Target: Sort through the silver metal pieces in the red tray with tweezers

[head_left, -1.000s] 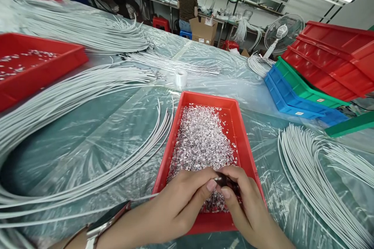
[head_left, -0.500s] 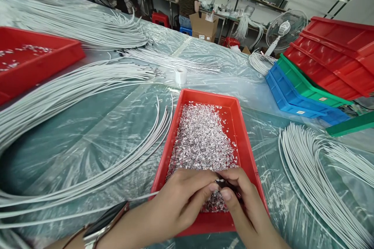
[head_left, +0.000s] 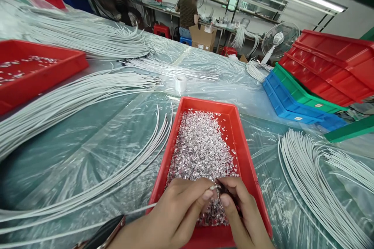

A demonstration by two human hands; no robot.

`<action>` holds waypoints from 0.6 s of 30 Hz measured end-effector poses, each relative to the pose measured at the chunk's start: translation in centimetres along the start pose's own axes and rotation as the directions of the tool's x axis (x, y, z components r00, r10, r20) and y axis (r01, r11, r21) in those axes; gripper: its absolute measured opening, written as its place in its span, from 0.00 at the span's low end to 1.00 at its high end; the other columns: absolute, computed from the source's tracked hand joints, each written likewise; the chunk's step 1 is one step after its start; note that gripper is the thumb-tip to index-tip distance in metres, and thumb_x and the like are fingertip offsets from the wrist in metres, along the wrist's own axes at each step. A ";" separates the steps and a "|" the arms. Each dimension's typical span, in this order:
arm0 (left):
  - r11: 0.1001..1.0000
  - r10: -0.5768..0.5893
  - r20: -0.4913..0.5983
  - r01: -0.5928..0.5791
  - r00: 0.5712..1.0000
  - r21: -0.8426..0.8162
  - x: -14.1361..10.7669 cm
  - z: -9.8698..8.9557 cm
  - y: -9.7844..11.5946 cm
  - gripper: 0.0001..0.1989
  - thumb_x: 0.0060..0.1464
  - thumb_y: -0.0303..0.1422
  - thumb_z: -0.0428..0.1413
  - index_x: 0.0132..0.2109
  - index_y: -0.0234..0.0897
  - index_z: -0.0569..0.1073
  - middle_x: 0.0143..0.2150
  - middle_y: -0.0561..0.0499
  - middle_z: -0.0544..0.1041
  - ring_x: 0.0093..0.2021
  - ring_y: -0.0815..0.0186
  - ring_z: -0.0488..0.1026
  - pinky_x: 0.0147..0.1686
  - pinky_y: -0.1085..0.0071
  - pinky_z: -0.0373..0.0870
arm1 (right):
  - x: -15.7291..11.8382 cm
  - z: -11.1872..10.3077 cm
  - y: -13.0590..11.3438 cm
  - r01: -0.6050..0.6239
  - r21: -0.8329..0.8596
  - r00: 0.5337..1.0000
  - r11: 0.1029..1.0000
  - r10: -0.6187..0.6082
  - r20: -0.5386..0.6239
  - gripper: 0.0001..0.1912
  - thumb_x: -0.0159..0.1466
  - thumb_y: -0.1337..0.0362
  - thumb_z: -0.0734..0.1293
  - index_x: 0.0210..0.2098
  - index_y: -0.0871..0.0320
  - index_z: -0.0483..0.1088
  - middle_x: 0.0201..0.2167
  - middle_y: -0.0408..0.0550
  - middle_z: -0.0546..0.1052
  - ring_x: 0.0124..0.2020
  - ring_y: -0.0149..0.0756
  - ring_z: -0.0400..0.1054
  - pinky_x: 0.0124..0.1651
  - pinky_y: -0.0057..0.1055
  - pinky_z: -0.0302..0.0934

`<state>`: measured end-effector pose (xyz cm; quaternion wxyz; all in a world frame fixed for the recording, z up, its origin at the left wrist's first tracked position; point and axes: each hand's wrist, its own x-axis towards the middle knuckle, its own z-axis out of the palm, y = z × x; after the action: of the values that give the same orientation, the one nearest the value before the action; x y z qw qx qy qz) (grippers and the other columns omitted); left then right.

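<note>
My left hand [head_left: 181, 208] is closed over the near end of a red tray [head_left: 253, 175], pinching the pale end of a white cable [head_left: 140, 209] between thumb and forefinger. The cable runs out past the wrist to the left. My right hand [head_left: 244, 206] is closed beside it, its fingers wrapped round a small dark object [head_left: 222, 189] close to the cable end. Most of that object is hidden, so its kind is unclear. Below both hands, many small shiny silver pieces [head_left: 201, 148] lie heaped in the tray.
Bundles of white cables [head_left: 309, 179] lie right and left on the plastic-covered table [head_left: 96, 132]. Another red tray [head_left: 43, 81] stands at the left. A clear roll [head_left: 180, 84] sits behind the middle tray. Stacked bins [head_left: 330, 66] stand at the right. A person [head_left: 187, 11] sits in the background.
The view has tilted, so the scene sits slightly lower in the picture. The pale cable end now shows more plainly between my fingers, a little apart from the dark object.
</note>
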<state>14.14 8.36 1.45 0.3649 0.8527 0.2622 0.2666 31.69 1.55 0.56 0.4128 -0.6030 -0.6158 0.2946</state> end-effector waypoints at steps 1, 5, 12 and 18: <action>1.000 -0.016 -0.013 0.016 1.000 -0.002 0.0 0.1 -0.1 0.10 0.66 0.28 0.42 0.42 0.41 0.67 0.32 0.54 0.74 0.32 0.67 0.71 0.35 0.71 0.68 | 0.1 0.0 0.3 -0.032 0.000 0.999 0.999 0.032 -0.021 0.11 0.72 0.56 0.56 0.48 0.48 0.65 0.39 0.42 0.77 0.42 0.34 0.72 0.43 0.26 0.65; 0.993 -0.107 -0.027 0.105 0.994 -0.057 0.1 0.8 -0.6 0.11 0.66 0.32 0.41 0.44 0.43 0.68 0.35 0.54 0.76 0.34 0.67 0.73 0.36 0.72 0.68 | 0.2 -0.4 1.4 -0.032 0.094 0.993 0.995 0.043 -0.108 0.12 0.70 0.55 0.59 0.50 0.51 0.66 0.43 0.47 0.76 0.44 0.37 0.72 0.45 0.29 0.67; 0.938 -0.214 0.144 0.245 0.966 -0.245 1.5 1.0 -0.3 0.14 0.66 0.40 0.40 0.37 0.40 0.64 0.25 0.57 0.65 0.24 0.69 0.64 0.25 0.74 0.62 | 0.6 -1.3 1.6 0.248 -0.099 0.963 0.964 -0.256 -0.086 0.24 0.61 0.73 0.67 0.53 0.46 0.66 0.37 0.43 0.79 0.31 0.34 0.74 0.33 0.27 0.70; 0.913 -0.223 0.213 0.280 0.951 -0.297 1.8 0.8 -0.1 0.14 0.65 0.41 0.43 0.35 0.39 0.65 0.22 0.57 0.61 0.22 0.70 0.60 0.19 0.75 0.53 | 1.4 -1.9 1.6 0.368 -0.134 0.930 0.920 -0.364 0.055 0.24 0.59 0.79 0.60 0.49 0.48 0.67 0.34 0.41 0.80 0.31 0.34 0.75 0.33 0.30 0.68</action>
<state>15.97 9.21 1.32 0.5527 0.7601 0.2898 0.1812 34.21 2.87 0.27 0.4077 -0.5007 -0.7429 0.1763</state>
